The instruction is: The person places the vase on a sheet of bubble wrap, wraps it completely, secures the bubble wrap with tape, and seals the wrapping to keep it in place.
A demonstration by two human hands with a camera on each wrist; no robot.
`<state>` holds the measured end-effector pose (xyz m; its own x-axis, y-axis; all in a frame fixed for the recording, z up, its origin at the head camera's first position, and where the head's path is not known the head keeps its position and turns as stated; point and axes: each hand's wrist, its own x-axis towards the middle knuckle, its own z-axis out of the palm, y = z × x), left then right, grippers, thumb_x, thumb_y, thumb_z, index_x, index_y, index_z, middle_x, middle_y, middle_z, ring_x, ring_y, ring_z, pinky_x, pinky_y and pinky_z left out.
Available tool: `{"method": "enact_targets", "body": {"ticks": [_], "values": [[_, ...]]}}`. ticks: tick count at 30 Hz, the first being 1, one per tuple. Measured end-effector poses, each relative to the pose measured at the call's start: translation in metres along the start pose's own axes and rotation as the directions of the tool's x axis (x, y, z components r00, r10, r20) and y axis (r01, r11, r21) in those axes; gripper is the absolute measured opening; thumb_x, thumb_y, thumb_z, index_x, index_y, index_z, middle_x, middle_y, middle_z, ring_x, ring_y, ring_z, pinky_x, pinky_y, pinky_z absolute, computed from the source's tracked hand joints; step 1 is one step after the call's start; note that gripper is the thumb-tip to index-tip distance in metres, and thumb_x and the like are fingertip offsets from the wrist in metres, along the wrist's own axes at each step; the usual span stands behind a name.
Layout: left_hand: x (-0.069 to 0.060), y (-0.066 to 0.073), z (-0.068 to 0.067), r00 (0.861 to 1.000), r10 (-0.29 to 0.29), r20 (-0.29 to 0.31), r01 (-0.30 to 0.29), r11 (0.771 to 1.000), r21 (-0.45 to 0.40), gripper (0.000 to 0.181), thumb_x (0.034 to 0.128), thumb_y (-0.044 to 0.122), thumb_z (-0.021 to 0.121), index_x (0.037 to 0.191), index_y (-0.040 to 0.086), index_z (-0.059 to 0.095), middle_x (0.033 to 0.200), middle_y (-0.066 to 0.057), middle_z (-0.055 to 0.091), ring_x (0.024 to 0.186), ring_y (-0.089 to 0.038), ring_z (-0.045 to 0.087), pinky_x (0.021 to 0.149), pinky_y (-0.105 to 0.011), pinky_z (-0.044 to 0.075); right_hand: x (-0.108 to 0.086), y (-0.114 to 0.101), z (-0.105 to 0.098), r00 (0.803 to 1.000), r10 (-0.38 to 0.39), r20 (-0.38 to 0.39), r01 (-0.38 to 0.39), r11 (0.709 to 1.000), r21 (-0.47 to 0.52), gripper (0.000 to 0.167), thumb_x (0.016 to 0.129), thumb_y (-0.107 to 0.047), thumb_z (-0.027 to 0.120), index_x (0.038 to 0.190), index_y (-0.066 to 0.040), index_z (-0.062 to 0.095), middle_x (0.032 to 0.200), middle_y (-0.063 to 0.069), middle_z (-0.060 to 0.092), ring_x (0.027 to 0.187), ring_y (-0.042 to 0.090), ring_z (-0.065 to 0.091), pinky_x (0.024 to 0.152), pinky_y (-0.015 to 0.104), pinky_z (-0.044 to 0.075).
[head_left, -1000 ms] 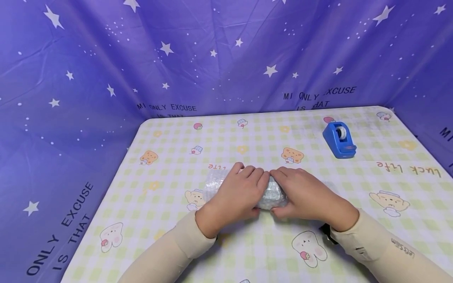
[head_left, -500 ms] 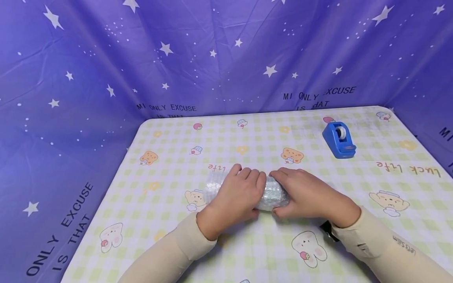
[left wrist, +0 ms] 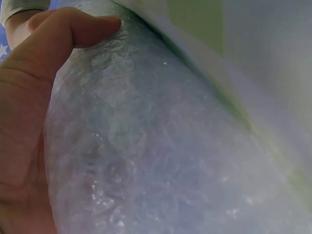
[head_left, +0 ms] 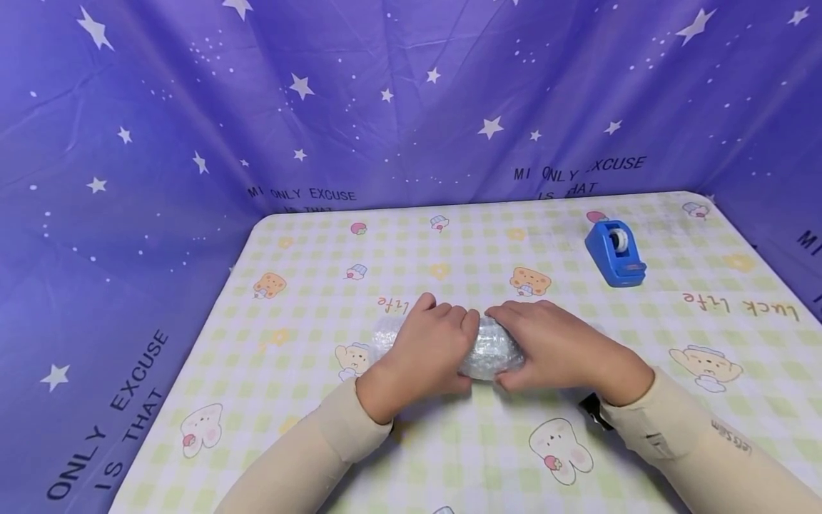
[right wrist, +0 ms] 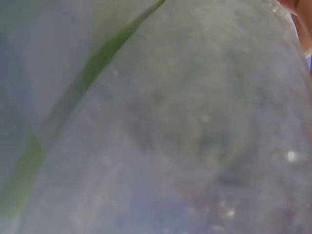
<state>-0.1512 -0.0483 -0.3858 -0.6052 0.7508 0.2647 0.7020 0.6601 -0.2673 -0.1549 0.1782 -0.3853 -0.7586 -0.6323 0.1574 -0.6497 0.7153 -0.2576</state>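
A clear bubble-wrap roll (head_left: 491,350) lies crosswise on the table in the head view. Its left end pokes out past my left hand (head_left: 432,351), which grips it from above with the thumb on the near side. Just to the right, my right hand (head_left: 560,350) grips the roll the same way, fingers over the far side. Bubbled plastic (left wrist: 141,126) fills most of the left wrist view, with the left thumb pressed along it. Close, blurred bubble wrap (right wrist: 204,126) covers the right wrist view. Whatever may be inside the roll cannot be made out.
A blue tape dispenser (head_left: 615,254) with a white tape roll stands at the back right of the table. The table wears a green checked cloth (head_left: 475,457) with cartoon prints. A purple star-printed curtain (head_left: 411,100) hangs behind and at both sides.
Both hands keep their grip on the bubble-wrap roll. They shift only slightly, and a little more of the roll shows between them now. The tape dispenser stays put.
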Motion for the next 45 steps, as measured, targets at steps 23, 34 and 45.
{"method": "enact_targets", "body": {"ticks": [23,34,45], "values": [[0.0,-0.016,0.002,0.992,-0.034,0.122,0.055,0.984,-0.167,0.057,0.0602,0.061,0.077,0.093,0.018,0.058,0.08,0.009,0.062,0.068,-0.012,0.06,0.069,-0.032,0.03,-0.004,-0.006,-0.007,0.988,-0.139,-0.066,0.133,0.988,-0.082,0.083,0.074,-0.053,0.084,0.139,-0.007,0.06,0.134,0.004,0.062,0.122,0.025,0.06,0.105,0.052,0.046],[0.001,-0.022,0.003,0.981,-0.014,0.196,0.059,0.972,-0.226,0.061,0.0604,0.063,0.078,0.098,0.018,0.061,0.083,0.009,0.066,0.074,-0.01,0.065,0.069,-0.034,0.034,-0.006,-0.01,-0.003,0.993,-0.119,-0.01,0.116,0.984,-0.137,0.095,0.072,-0.052,0.088,0.147,-0.005,0.053,0.14,0.006,0.062,0.128,0.029,0.06,0.106,0.057,0.045],[0.001,-0.026,0.001,0.971,-0.005,0.239,0.076,0.954,-0.29,0.063,0.0631,0.061,0.08,0.105,0.017,0.063,0.09,0.008,0.07,0.078,-0.008,0.064,0.072,-0.034,0.038,-0.005,-0.014,0.004,0.992,-0.12,-0.048,0.107,0.972,-0.21,0.097,0.069,-0.052,0.086,0.146,-0.003,0.052,0.135,0.009,0.065,0.125,0.029,0.063,0.106,0.056,0.046]]}}
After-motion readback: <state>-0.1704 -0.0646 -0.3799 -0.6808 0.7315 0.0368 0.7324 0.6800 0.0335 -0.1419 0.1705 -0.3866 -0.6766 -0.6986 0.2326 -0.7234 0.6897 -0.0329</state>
